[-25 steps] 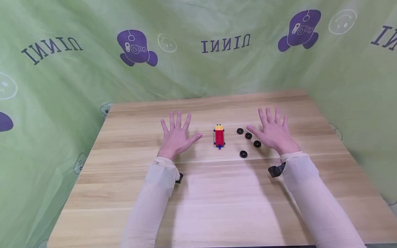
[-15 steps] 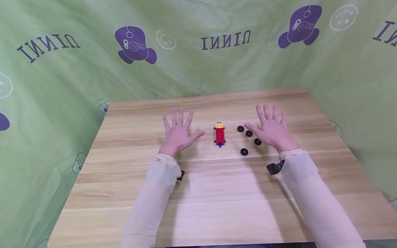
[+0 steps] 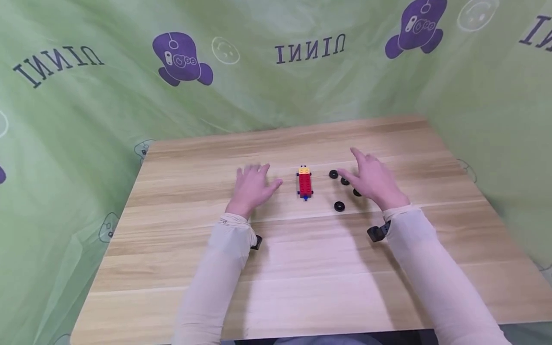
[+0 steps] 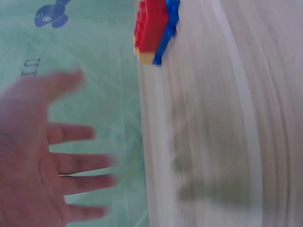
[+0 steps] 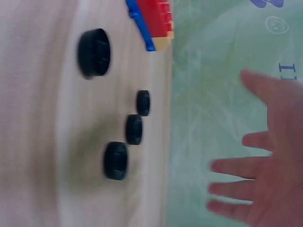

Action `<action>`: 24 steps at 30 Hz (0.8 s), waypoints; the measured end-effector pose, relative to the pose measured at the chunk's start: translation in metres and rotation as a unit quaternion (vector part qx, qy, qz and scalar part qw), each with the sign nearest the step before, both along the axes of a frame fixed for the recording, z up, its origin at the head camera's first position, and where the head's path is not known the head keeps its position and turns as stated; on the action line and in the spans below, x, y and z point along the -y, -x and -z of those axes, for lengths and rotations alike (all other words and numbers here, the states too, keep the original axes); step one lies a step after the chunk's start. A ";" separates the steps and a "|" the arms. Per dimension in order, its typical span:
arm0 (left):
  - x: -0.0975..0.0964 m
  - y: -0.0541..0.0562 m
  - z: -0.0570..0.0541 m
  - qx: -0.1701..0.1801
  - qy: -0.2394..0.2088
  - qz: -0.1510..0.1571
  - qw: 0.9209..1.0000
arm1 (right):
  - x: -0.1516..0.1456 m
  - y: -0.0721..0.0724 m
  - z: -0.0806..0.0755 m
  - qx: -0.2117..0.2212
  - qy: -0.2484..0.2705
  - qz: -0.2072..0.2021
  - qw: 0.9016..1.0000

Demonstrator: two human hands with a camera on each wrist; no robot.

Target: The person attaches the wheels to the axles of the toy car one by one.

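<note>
A small toy-brick car body (image 3: 304, 185), red with a yellow end and blue parts below, lies near the middle of the table. To its right are several loose black toy wheels (image 3: 339, 206). My left hand (image 3: 252, 189), holding nothing, hovers left of the car body with its fingers spread and slightly bent. Over the wheels on the right, my right hand (image 3: 374, 181) is also bare of any object, thumb and index finger extended. It partly covers one wheel in the head view. The right wrist view shows a row of wheels (image 5: 116, 161) beyond the fingers.
The wooden table (image 3: 172, 268) carries all these parts. Green printed curtains (image 3: 250, 96) hang behind it and along both sides. A small black wrist camera (image 3: 376, 234) sits under the right sleeve.
Both hands have gone from flat, widely spread fingers to bent ones. The left has shifted slightly right. The head view has tilted down a little; car body and wheels stay in place.
</note>
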State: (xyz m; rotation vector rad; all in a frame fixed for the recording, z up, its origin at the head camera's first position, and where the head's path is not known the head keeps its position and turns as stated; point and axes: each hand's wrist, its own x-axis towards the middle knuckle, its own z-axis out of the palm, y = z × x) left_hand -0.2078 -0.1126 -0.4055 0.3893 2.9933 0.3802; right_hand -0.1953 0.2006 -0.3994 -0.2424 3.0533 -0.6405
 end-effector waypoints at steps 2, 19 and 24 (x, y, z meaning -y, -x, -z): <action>-0.009 0.000 0.001 0.015 -0.011 0.002 1.000 | 0.002 -0.002 0.005 -0.039 0.007 -0.004 0.999; -0.083 -0.003 0.026 0.049 0.037 0.056 0.997 | 0.032 -0.020 0.040 0.045 0.008 -0.076 0.996; -0.084 -0.008 0.036 0.021 -0.163 0.001 0.986 | 0.045 -0.016 0.033 0.035 0.162 -0.078 0.983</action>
